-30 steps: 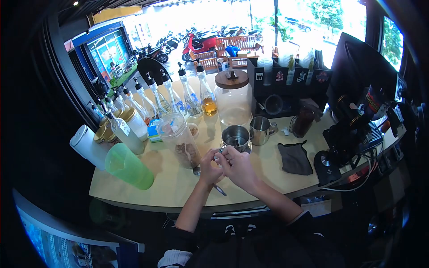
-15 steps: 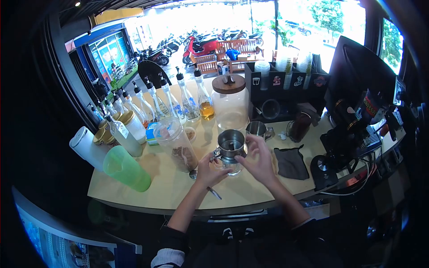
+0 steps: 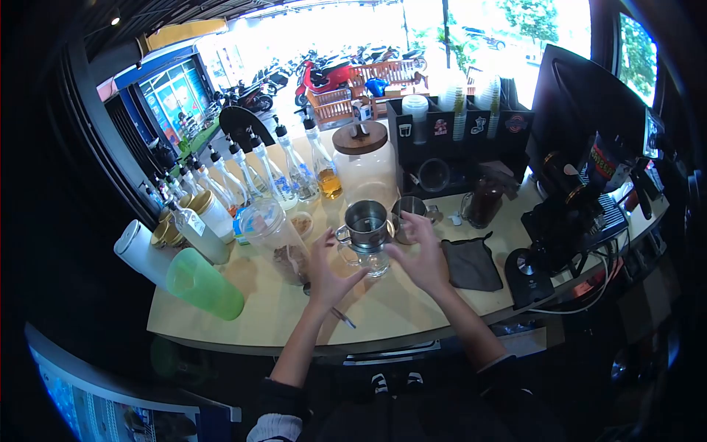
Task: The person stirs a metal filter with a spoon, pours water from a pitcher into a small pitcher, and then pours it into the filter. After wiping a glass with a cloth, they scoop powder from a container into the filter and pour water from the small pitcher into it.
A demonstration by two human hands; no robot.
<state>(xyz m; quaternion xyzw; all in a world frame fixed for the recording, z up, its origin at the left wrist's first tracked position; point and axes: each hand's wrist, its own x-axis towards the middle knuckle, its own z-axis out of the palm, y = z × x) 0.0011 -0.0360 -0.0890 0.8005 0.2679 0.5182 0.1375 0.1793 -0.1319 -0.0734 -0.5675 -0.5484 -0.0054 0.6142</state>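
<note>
A metal drip filter (image 3: 367,225) stands on a small glass mug (image 3: 375,264) near the middle of the counter. To its left is my left hand (image 3: 330,274), fingers spread, thumb pointing toward the mug. My right hand (image 3: 420,256) is on the other side with its fingers apart, close to the filter and holding nothing. Behind the right fingers stands a metal pitcher (image 3: 409,214). A clear tall container (image 3: 278,243) with brown powder is just left of my left hand. A spoon (image 3: 342,317) lies partly hidden by my left wrist.
A green pitcher (image 3: 205,283) and white-bodied jars stand left on the counter (image 3: 272,324). Several pump bottles (image 3: 298,173) line the back beside a wooden-lidded glass jar (image 3: 368,166). On the right are a dark cloth (image 3: 473,264), a dark-filled jug (image 3: 484,202) and black equipment (image 3: 563,236).
Both hands have moved outward, away from the filter and mug, and opened wider. The camera view has shifted slightly.
</note>
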